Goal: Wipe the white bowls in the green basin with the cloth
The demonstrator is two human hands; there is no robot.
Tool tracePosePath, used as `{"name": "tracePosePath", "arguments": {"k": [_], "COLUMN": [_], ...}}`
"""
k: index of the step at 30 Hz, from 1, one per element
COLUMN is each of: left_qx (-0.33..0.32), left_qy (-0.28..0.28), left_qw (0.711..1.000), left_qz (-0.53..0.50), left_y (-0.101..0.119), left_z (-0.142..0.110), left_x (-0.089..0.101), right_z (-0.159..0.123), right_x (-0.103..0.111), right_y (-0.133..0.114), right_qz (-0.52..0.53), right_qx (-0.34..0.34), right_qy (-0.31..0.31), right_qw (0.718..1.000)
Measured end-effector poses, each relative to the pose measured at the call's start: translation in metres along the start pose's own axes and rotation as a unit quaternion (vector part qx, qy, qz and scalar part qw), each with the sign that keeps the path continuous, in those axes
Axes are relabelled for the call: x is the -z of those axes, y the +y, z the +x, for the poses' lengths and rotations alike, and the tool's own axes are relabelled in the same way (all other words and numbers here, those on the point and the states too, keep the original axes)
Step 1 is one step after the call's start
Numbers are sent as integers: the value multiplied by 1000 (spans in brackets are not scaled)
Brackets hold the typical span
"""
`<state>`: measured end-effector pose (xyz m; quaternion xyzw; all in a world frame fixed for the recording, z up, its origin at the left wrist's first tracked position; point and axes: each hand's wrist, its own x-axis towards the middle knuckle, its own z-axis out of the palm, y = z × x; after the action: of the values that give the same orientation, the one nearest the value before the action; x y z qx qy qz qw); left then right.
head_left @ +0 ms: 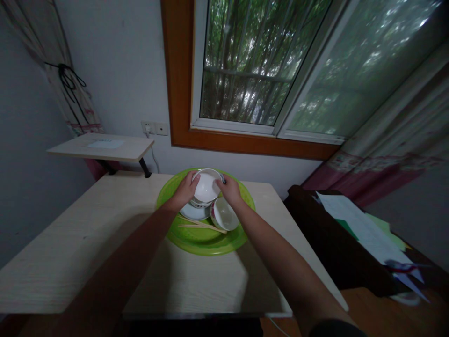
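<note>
Between my two hands is a white bowl (206,186), its inside tilted toward me. My left hand (187,189) is closed on its left rim, and my right hand (228,187) grips the right side. Just under it shows part of another bowl (200,204) with a dark pattern, over a white plate (194,213). A second white bowl (225,215) with a reddish pattern outside leans on its side near my right wrist. Several wooden chopsticks (201,225) lie in front of the plate. All of this is in a round green basin (208,248).
The basin stands on a light wooden table (115,224). A small raised shelf (129,149) with a paper on it stands at the back left. To the right, a dark brown piece of furniture (308,224) carries papers (354,224). A window (259,70) is behind.
</note>
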<state>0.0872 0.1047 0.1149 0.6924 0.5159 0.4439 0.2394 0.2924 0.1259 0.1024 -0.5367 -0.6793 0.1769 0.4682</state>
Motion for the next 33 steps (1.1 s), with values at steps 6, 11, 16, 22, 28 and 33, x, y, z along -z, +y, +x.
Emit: {"name": "tracePosePath", "arguments": {"k": [6, 11, 16, 22, 28, 33], "left_qx": [87, 119, 96, 92, 101, 95], "left_qy": [51, 74, 48, 15, 30, 26], "left_qw": [995, 989, 993, 994, 993, 993], "left_qz": [20, 40, 40, 48, 54, 61], "left_y": [-7, -5, -1, 6, 8, 2], "left_z": [6, 7, 4, 1, 1, 3], "left_x": [5, 9, 7, 7, 8, 6], "right_z": [-8, -13, -18, -21, -23, -27], "right_x": [7, 8, -4, -6, -4, -8], "right_y": [-23, -32, -34, -38, -38, -39], "right_qz": [15, -32, -80, -200, -229, -166], "right_qx": [123, 232, 308, 303, 345, 363], "right_qy": [36, -50, -117, -154, -206, -258], "right_qw": [992, 971, 941, 919, 887, 880]}}
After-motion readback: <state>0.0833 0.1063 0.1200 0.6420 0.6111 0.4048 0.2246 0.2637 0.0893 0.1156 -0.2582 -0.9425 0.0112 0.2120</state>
